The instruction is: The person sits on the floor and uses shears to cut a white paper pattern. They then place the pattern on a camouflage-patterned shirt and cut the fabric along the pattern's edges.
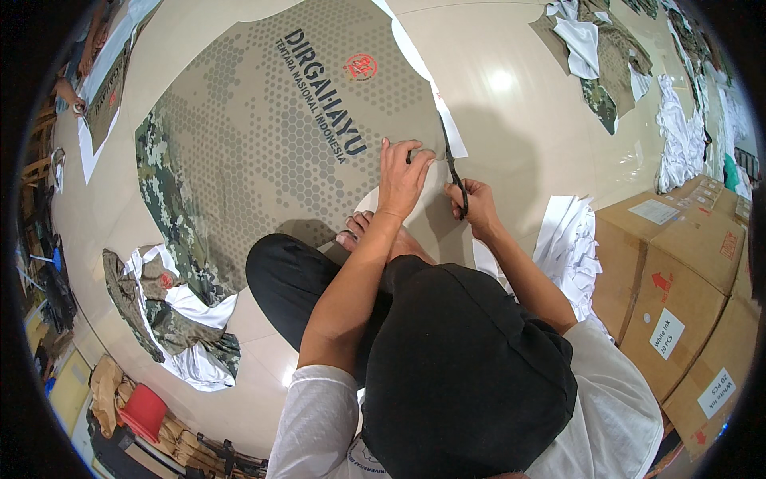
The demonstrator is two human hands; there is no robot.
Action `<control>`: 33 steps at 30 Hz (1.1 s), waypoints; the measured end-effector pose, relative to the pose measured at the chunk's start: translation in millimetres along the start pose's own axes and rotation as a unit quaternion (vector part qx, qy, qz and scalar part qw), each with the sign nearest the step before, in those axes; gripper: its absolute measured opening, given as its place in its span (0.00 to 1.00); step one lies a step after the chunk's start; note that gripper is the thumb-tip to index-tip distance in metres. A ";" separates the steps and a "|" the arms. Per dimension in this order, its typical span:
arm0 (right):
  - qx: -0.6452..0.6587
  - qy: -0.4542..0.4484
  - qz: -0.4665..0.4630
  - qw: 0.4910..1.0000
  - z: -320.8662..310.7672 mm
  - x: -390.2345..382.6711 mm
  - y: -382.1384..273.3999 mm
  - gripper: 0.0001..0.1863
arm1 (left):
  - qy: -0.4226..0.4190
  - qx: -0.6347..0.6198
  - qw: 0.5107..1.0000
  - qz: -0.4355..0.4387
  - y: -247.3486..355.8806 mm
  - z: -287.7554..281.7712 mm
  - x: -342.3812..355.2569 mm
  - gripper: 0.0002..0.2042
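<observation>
Black scissors [452,168] are in my right hand [476,205], its fingers closed round the handles. Their blades point away from me, along the right edge of a large tan-grey fabric panel [263,120]. Hexagon dots, dark lettering and a small red emblem are printed on this panel, with green camouflage down its left side. A white margin strip [455,136] runs just right of the blades. Left of the scissors, my left hand [403,177] rests on the panel with bent fingers, gripping the fabric close to the cut edge. My bare foot [363,227] is by the panel's near edge.
Cut fabric pieces [175,311] lie on the glossy floor at left, more [598,60] at upper right. White scraps [568,251] are heaped beside cardboard boxes [670,263] on my right. At the far left another person's hand [68,94] is at a similar panel [105,104].
</observation>
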State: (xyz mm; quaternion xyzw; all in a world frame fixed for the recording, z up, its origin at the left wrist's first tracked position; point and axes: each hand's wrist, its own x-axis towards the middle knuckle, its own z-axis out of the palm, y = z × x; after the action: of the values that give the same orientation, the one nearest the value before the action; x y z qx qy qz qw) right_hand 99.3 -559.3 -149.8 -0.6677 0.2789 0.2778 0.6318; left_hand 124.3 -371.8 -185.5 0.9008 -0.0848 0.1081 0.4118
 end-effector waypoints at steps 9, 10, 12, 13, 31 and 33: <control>-0.012 -0.006 -0.011 1.000 5.0 14.7 -18.8 0.15 | 0.006 -0.013 1.000 0.009 0.2 -2.0 0.6 0.08; -0.012 -0.005 -0.006 1.000 7.1 14.8 -22.4 0.14 | 0.006 -0.012 1.000 0.010 -0.6 -2.5 0.1 0.08; -0.005 -0.006 -0.011 1.000 6.5 18.6 -22.8 0.16 | 0.003 -0.017 1.000 0.010 -1.1 -1.2 -0.1 0.08; -0.002 -0.007 -0.013 1.000 6.1 19.9 -22.7 0.16 | 0.001 -0.019 1.000 0.010 -1.4 -0.5 -0.2 0.08; -0.014 -0.002 -0.005 1.000 4.6 21.9 -17.1 0.15 | 0.003 -0.007 1.000 0.005 -0.4 -1.3 0.1 0.08; -0.010 -0.004 -0.005 1.000 4.8 21.9 -17.6 0.15 | 0.004 -0.008 1.000 0.004 -1.1 -0.6 -0.6 0.08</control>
State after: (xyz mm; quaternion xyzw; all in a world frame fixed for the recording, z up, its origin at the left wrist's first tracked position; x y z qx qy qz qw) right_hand 127.1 -554.2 -153.7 -0.6740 0.2707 0.2801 0.6277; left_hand 123.9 -370.6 -186.1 0.8969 -0.0880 0.1128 0.4186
